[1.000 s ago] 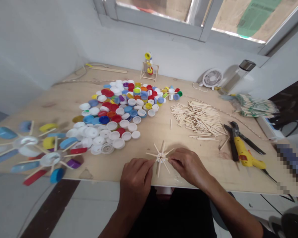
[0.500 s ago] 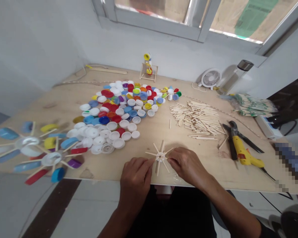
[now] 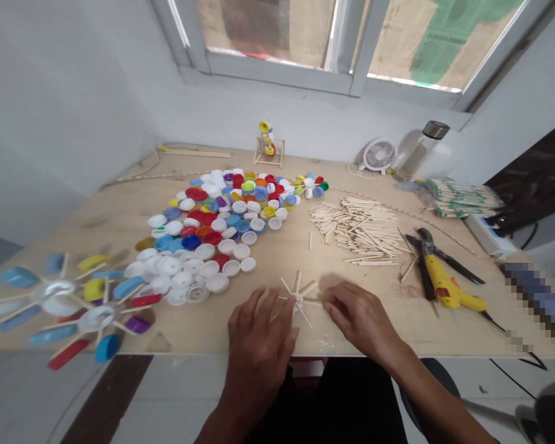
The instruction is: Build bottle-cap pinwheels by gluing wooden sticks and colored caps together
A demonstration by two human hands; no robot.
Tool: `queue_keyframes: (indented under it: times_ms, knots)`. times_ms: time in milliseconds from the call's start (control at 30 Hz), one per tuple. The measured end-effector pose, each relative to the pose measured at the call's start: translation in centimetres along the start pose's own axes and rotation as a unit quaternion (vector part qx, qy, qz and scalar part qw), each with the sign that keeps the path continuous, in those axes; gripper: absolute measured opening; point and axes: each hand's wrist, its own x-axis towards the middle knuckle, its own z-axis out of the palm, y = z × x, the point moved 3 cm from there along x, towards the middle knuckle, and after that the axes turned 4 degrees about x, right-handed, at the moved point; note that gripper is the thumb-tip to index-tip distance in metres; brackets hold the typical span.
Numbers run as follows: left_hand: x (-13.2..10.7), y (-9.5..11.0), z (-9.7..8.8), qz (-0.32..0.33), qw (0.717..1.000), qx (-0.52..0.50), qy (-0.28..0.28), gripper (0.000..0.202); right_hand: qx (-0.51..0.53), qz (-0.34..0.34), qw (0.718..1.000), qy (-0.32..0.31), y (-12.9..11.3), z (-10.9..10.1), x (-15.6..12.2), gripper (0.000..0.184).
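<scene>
A star-shaped wheel of thin wooden sticks (image 3: 298, 300) lies near the table's front edge, its spokes joined at a small whitish hub. Over its left side rests my left hand (image 3: 261, 333), fingers loosely spread and stretched out, hiding the spokes there. My right hand (image 3: 358, 314) is curled at the wheel's right, thumb and fingertips pinched together at the outer end of one spoke. A single short stick (image 3: 311, 241) lies beyond the wheel. Behind it is a heap of cut wooden sticks (image 3: 363, 231).
Many coloured bottle caps (image 3: 217, 225) spread across the left-middle. Two cap-tipped stick wheels (image 3: 97, 316) stand at far left. A yellow glue gun (image 3: 444, 287) and black-handled cutters (image 3: 462, 269) lie right. A small fan (image 3: 379, 155), bottle (image 3: 420, 148) and bagged sticks (image 3: 462, 197) stand behind.
My left hand has opened from its pinch and spread over the wheel's left side. The wheel appears slightly turned. My right hand has shifted outward a little. The camera view has tilted up.
</scene>
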Motion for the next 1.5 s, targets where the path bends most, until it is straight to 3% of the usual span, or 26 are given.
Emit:
queue_keyframes:
  times_ms: [133,333,533,900,1500]
  knots:
    - [0.1,0.4,0.7,0.001,0.999,-0.006,-0.032,0.036,0.063,0.017,0.997,0.05,1.1,-0.1,-1.7,0.014]
    - [0.2,0.5,0.7,-0.023,0.999,-0.021,-0.038,0.046,0.176,0.032,0.977,0.119,1.8,0.1,-3.0,0.012]
    - [-0.1,0.1,1.1,0.023,0.998,0.011,-0.057,0.048,0.261,0.059,0.95,0.164,2.4,0.6,-3.4,0.013]
    - [-0.2,0.4,1.2,-0.005,0.999,-0.013,-0.033,0.048,0.269,0.073,0.944,0.176,2.8,1.0,-3.5,0.017]
    - [-0.6,0.3,0.8,0.077,0.995,0.069,0.011,0.051,0.229,0.035,0.95,0.211,3.2,2.0,-3.3,0.02]
